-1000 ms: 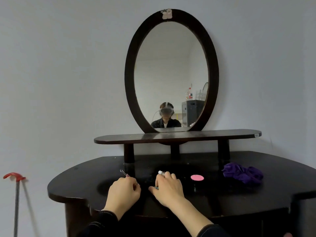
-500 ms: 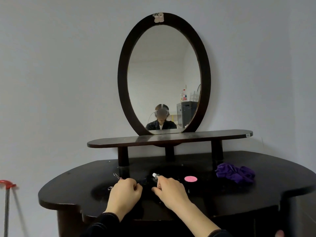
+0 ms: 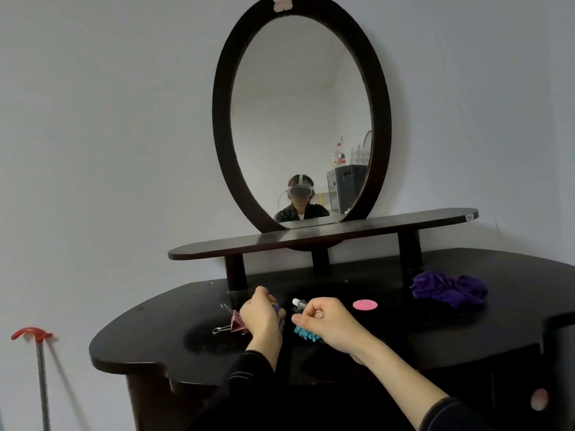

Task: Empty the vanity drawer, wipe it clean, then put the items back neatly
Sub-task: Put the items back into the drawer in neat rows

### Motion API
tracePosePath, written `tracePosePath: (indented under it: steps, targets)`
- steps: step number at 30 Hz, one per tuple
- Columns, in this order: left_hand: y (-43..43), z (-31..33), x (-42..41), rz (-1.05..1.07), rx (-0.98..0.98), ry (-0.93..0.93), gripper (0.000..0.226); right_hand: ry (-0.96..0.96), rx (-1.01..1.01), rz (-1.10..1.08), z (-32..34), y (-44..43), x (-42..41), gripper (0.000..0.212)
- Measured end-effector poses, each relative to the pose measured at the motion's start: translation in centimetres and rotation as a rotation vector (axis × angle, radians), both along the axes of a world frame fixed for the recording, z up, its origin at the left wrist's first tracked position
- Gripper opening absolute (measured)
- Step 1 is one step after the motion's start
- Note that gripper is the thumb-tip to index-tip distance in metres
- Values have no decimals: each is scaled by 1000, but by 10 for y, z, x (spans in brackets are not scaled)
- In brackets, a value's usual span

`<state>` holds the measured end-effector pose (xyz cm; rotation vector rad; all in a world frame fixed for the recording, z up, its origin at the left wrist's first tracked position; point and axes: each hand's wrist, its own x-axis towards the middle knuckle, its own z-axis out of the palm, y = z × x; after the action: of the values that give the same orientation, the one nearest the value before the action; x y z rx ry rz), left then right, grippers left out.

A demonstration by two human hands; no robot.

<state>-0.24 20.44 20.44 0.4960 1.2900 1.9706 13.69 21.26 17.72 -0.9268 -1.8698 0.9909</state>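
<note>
- Two hands were close together over the dark vanity top (image 3: 466, 337), near its front edge, with the sleeves coming in from 6 o'clock.
- The left hand (image 3: 261, 317) had its fingers curled around a small blue item (image 3: 277, 307), which was mostly hidden by them.
- The right hand (image 3: 331, 325) also had curled fingers. A small silver ring (image 3: 318, 314) sat at them, but I cannot tell if it was pinched or worn, so the grip of this hand was not clear.
- A pink binder clip (image 3: 236, 321) with wire handles lay on the top at 9 o'clock of the left hand, just beside it.
- A teal toothed piece (image 3: 306, 335) lay partly under the right hand, at its 8 o'clock.
- A small clear bottle (image 3: 299, 303) with a white cap lay between the two hands, at 11 o'clock of the right one.
- A pink round disc (image 3: 365, 304) lay flat at 2 o'clock of the right hand, near it but apart.
- A purple scrunchie (image 3: 448, 289) lay well apart, also at 2 o'clock, near the right post of the raised shelf (image 3: 323, 233).
- The front of the vanity under the top was too dark to make out the drawer.
- An oval mirror (image 3: 295, 104) in a dark frame stood at 12 o'clock behind the shelf.
- A pale sticker (image 3: 283, 3) sat on the top of the frame and a small label (image 3: 469, 216) on the right end of the shelf. Any writing on them was too small to read.
- A red-handled stick (image 3: 31, 334) stood against the wall at 9 o'clock of the vanity.
</note>
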Motion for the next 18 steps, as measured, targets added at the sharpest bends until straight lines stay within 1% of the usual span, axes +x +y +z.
tracePosePath:
  steps: [2,6,10,13,15,18]
  targets:
    - [4,2,7,-4,29,-62,24,-3,-4,29,0,3,-2,22]
    - [11,3,15,-5,-2,-84,25,38,7,16,0,6,-4,22]
    - [15,-3,19,-131,-34,-29,27,66,25,-58,2,5,-5,23]
    - [18,-6,22,-207,-37,-34,26,71,11,-133,3,6,-4,26]
    - [17,-7,25,-256,-23,-60,25,82,9,-176,3,7,-3,23]
    - [16,-11,31,-341,17,-145,23,95,18,-224,1,10,-4,24]
